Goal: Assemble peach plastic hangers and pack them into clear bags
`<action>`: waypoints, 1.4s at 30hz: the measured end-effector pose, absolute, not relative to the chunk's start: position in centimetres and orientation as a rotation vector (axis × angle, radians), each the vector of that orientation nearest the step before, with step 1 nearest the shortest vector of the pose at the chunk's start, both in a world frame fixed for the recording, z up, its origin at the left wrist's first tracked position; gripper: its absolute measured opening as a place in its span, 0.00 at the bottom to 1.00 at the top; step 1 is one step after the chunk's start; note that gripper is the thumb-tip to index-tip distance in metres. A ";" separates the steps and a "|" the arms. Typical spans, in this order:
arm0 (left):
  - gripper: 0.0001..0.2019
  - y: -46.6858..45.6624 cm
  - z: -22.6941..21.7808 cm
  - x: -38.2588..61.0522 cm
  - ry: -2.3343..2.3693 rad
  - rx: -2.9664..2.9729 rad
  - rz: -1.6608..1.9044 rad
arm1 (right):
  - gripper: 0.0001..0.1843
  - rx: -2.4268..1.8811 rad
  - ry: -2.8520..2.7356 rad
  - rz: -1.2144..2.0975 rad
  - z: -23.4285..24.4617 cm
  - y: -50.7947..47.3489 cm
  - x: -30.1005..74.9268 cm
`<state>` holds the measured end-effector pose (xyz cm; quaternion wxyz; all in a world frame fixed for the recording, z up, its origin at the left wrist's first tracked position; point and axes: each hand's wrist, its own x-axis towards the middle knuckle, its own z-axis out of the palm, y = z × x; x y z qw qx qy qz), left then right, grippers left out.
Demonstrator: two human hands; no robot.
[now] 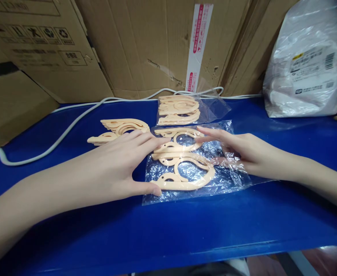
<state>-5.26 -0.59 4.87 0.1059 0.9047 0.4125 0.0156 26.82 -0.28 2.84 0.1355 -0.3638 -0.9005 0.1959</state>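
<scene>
Two beige plastic folding hangers (195, 184) lie flat inside a clear plastic bag (228, 184) on the blue table. My left hand (122, 165) is at the bag's left side, thumb and fingers spread apart, with the thumb tip on the lower hanger's end. From the right, my right hand (237, 147) rests on the bag with its fingers stretched out; some fingertips are partly hidden by the film. Beyond my left hand lies a loose beige folding hanger (125, 124), partly covered by the fingers. Just behind the bag is another clear bag (211, 105) holding more folded hangers (178, 109).
Cardboard boxes (145, 42) stand along the back of the blue table (168, 230). A white cable (79, 124) runs across the left and rear. At the back right stands a white plastic package (303, 84) with a printed label. The table's front edge is near the bottom.
</scene>
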 end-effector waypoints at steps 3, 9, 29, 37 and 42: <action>0.46 -0.5 4.9 -5.1 1.217 2.664 0.033 | 0.38 -1.046 -2.610 0.553 2.8 -0.3 26.9; 0.45 -0.5 5.1 -5.0 1.213 2.678 0.013 | 0.38 -1.026 -2.607 0.552 2.6 -0.2 27.0; 0.37 -0.7 5.0 -5.1 1.207 2.714 -0.012 | 0.39 -1.165 -2.645 0.313 2.8 0.0 27.1; 0.37 -0.8 5.1 -5.2 1.201 2.706 -0.025 | 0.38 -1.154 -2.669 0.220 3.3 -0.3 27.0; 0.37 -0.8 5.1 -5.1 1.188 2.715 -0.010 | 0.39 -1.153 -2.665 0.223 3.2 -0.2 27.1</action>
